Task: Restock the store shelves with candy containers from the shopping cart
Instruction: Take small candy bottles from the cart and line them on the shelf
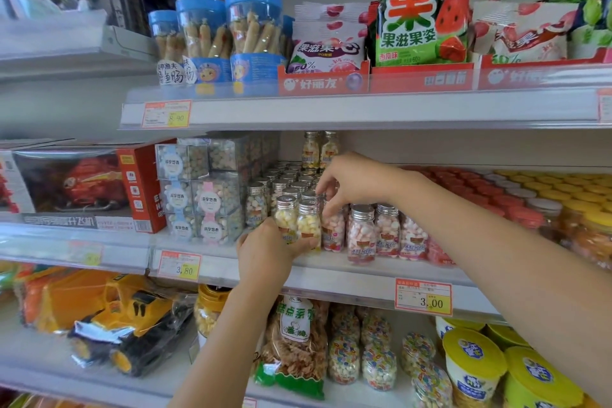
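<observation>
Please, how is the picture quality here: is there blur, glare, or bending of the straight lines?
Head view: the upper shelf rail bows slightly, a wide-angle distortion; the toy box at the left edge is blurred; the yellow candy bottles in the left hand are sharp; light is even, with mild glare on the middle shelf rail.

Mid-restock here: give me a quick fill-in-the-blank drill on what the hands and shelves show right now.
1. The left hand grips two bottles of ____ candy.
2. The right hand pinches the top of a third bottle, filled with ____ candy.
3. The price tag below the left hand reads ____.
4. The watermelon bag stands on the shelf ____ the bottles.
Missing words: yellow; pink; 3.80; above.
</observation>
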`<state>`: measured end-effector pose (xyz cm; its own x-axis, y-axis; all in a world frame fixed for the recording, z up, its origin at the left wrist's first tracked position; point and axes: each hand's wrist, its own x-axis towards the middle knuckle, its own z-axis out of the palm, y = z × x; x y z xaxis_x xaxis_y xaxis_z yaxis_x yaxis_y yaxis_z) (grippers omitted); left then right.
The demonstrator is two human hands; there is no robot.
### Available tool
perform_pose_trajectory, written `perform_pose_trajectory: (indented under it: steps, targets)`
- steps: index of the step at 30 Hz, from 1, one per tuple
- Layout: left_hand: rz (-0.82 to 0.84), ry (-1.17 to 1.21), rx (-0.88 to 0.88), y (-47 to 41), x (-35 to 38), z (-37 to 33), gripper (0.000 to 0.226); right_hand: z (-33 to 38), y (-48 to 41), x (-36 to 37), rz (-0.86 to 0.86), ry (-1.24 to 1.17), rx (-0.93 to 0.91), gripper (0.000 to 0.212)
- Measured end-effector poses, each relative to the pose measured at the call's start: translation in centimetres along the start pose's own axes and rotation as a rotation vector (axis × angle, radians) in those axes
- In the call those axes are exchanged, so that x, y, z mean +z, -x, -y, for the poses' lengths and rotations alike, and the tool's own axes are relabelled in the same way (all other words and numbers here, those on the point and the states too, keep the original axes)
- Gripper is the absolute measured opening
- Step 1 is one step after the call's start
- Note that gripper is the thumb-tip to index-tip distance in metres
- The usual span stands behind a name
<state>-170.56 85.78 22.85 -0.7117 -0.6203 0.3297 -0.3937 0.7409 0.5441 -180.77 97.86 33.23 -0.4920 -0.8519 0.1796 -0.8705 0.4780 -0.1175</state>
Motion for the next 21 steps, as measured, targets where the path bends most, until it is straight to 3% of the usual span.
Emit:
perform_pose_trajectory:
  steps: [21]
  targets:
    - [0.006, -0.045, 0.017, -0.04, -0.34, -0.05, 0.060, 0.16, -0.21, -0.65, 0.085, 0.034, -0.057, 0.044]
